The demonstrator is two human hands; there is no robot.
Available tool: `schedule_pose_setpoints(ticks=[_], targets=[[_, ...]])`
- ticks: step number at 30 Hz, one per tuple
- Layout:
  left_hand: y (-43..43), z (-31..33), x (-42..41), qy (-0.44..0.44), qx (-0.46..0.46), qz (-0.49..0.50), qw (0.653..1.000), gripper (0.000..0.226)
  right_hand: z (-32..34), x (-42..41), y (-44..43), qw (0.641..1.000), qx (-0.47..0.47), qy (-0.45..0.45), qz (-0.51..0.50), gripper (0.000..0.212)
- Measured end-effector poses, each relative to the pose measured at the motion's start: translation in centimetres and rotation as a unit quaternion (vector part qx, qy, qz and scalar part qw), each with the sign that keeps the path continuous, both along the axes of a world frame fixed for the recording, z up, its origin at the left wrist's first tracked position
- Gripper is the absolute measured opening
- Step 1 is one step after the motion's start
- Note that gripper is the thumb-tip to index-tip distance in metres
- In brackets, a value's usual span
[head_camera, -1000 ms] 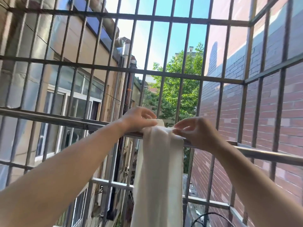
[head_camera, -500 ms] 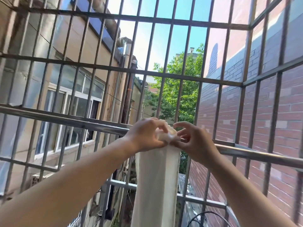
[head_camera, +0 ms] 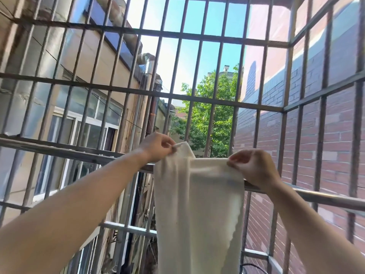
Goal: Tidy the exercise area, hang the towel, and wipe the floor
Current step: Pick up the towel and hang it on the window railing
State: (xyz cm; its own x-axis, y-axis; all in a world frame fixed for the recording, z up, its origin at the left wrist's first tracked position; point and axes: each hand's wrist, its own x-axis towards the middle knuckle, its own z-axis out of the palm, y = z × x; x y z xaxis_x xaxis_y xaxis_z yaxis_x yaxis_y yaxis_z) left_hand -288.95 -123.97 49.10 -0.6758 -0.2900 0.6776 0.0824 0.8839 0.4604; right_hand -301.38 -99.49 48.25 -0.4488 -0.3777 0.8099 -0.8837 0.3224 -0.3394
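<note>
A long cream towel (head_camera: 199, 204) hangs down over a horizontal metal rail (head_camera: 325, 198) inside a barred window cage. My left hand (head_camera: 158, 147) pinches the towel's upper left corner, lifted a little above the rail. My right hand (head_camera: 250, 167) pinches the towel's top right edge just above the rail. The top edge is stretched flat between the two hands. The towel's lower end runs out of the frame at the bottom.
Vertical and horizontal steel bars (head_camera: 197, 101) close the cage in front and on both sides. A beige building with windows (head_camera: 83, 123) stands at the left, a red brick wall (head_camera: 335, 135) at the right, a green tree (head_camera: 209, 115) beyond.
My hands were together at the bunched top of the towel; they have moved apart, spreading the top edge wider along the rail. The view has shifted slightly.
</note>
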Motion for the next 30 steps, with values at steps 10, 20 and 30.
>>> schedule_pose_setpoints(ticks=[10,20,30], targets=[[3.7,-3.5,2.0,0.026,-0.190,-0.018,0.981,0.024,-2.8,2.0,-1.4,0.989,0.130,0.069,0.031,0.029],[1.2,-3.7,1.3,0.010,-0.147,-0.057,0.988,0.028,-2.6,1.5,-1.9,0.996,0.062,0.053,0.026,0.003],[0.7,-0.4,0.6,0.039,-0.066,-0.069,0.995,0.017,0.3,-0.9,1.1,0.998,0.057,0.004,0.005,0.008]])
